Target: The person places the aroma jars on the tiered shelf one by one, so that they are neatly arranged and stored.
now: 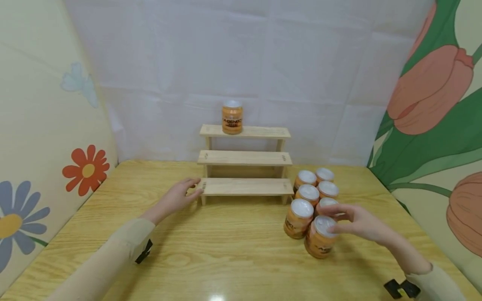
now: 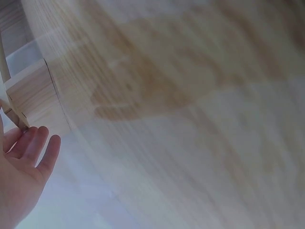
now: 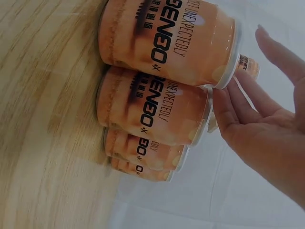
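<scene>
from far off, i see the front can (image 1: pixel 318 246) standing on the bench (image 1: pixel 218 259), its long side going straight up. it is just left of my right grip (image 1: pixel 359 221), which is much the nearer one. that grip is spread wide, not squeezing. more cans (image 1: pixel 297 225) stand beside and behind. well to the left, my left grip (image 1: pixel 175 199), fingers loose, is at the end of the low step (image 1: pixel 244 187).
</scene>
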`<action>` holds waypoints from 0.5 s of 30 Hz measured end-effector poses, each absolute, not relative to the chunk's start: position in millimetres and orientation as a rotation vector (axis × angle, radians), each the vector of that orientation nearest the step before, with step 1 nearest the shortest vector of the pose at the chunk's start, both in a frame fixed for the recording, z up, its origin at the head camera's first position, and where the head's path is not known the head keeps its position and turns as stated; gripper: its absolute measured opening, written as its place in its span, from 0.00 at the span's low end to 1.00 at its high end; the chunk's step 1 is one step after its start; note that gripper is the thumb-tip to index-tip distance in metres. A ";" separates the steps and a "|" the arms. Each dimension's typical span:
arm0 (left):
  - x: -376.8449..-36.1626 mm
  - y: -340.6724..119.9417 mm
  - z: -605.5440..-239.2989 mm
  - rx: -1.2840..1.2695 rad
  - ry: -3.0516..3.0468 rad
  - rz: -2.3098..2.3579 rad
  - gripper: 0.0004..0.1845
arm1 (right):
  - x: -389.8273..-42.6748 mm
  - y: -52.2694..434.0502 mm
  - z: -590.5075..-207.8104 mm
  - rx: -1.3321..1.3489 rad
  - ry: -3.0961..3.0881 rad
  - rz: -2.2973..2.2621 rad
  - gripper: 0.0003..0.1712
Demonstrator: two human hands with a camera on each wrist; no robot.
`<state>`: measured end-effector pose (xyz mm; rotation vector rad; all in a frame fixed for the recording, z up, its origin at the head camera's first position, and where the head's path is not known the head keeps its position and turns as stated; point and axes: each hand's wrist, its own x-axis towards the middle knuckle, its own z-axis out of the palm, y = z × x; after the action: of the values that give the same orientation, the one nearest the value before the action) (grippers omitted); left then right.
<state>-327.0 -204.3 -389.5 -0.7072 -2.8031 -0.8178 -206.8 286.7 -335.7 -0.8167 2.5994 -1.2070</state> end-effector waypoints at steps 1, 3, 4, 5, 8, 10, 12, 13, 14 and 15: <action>-326.8 -204.5 -390.0 -0.705 -2.803 -0.817 0.30 | -206.0 287.2 -336.2 -0.821 2.600 -1.196 0.26; -326.1 -204.5 -390.3 -0.697 -2.807 -0.822 0.30 | -204.5 287.9 -337.5 -0.837 2.611 -1.180 0.27; -326.2 -204.6 -390.4 -0.695 -2.808 -0.826 0.30 | -203.6 288.1 -338.3 -0.846 2.621 -1.172 0.27; -326.1 -204.7 -390.4 -0.698 -2.810 -0.825 0.30 | -202.8 288.1 -339.4 -0.857 2.631 -1.170 0.27; -326.3 -204.7 -390.1 -0.693 -2.815 -0.830 0.30 | -200.2 287.0 -343.3 -0.871 2.663 -1.191 0.28; -326.7 -205.0 -390.6 -0.697 -2.817 -0.827 0.30 | -197.8 285.2 -345.9 -0.862 2.698 -1.208 0.28; -327.0 -205.0 -390.7 -0.696 -2.817 -0.829 0.30 | -195.2 282.9 -348.3 -0.837 2.741 -1.222 0.26; -327.1 -205.0 -391.1 -0.701 -2.813 -0.824 0.30 | -193.7 281.6 -349.1 -0.811 2.760 -1.222 0.26; -327.3 -205.0 -391.3 -0.700 -2.811 -0.826 0.31 | -192.3 280.4 -350.0 -0.789 2.780 -1.212 0.26; -327.2 -204.9 -391.3 -0.703 -2.808 -0.827 0.31 | -191.2 279.0 -351.1 -0.771 2.794 -1.214 0.26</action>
<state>-327.2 -204.9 -391.3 -0.7028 -2.8079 -0.8269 -191.2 279.0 -351.1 -0.7707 2.7941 -1.2143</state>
